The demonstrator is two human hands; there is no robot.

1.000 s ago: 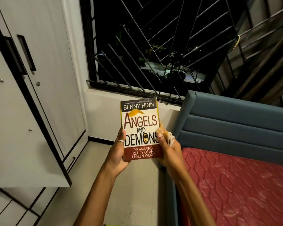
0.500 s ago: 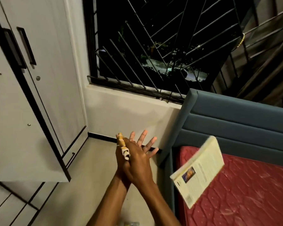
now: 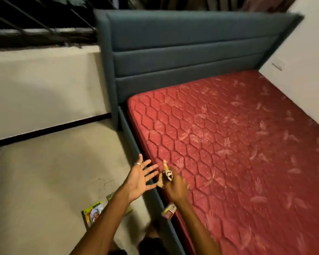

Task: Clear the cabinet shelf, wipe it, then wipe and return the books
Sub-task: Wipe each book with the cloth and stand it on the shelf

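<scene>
1. Our right hand (image 3: 175,186) is motion-blurred; we cannot tell how its fingers hold the cloth (image 3: 167,174).
2. Our left forearm (image 3: 107,218) hides parts of two books (image 3: 92,215) on the floor.
3. A small book (image 3: 168,210) by our right wrist is blurred, its cover unreadable.
4. The mattress (image 3: 238,153) is cut off at the right and bottom edges.

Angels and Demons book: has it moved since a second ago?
Yes: out of the left hand, from before the wall, rightward toward the mattress; the book at its edge may be it.
</scene>
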